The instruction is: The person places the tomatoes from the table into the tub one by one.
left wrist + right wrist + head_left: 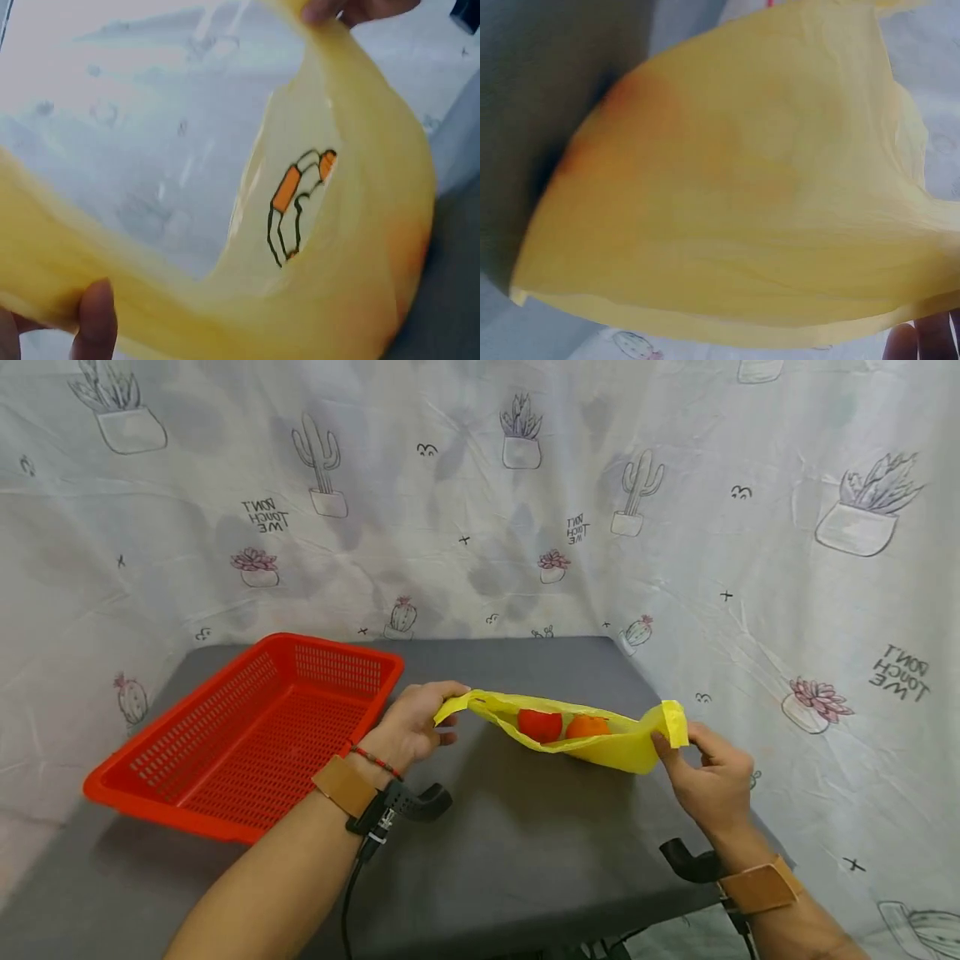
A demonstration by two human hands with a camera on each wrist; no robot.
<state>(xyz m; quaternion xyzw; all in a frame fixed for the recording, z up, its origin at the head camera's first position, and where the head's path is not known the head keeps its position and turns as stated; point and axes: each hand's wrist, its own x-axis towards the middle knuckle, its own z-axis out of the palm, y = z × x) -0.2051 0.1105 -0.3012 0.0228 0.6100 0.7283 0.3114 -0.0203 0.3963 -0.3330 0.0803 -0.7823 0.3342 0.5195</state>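
A thin yellow plastic bag (630, 752) is stretched between my two hands over the grey table. At its left handle, my left hand (420, 714) pinches the plastic between thumb and fingers. My right hand (712, 768) pinches the other handle. Through the gaping mouth show a red round fruit (540, 725) and, beside it, an orange round fruit (587, 727); their lower parts are hidden by the bag. In the right wrist view both tint the bag's side (705, 187) as blurred reddish patches. A printed orange-and-black drawing (292, 202) appears on the plastic in the left wrist view.
A red slotted plastic basket (393, 672) stands on the left part of the grey table (465, 885), close to my left forearm. A white curtain (465, 577) printed with cacti hangs behind and along the sides. A black cable (348, 893) trails from my left wrist.
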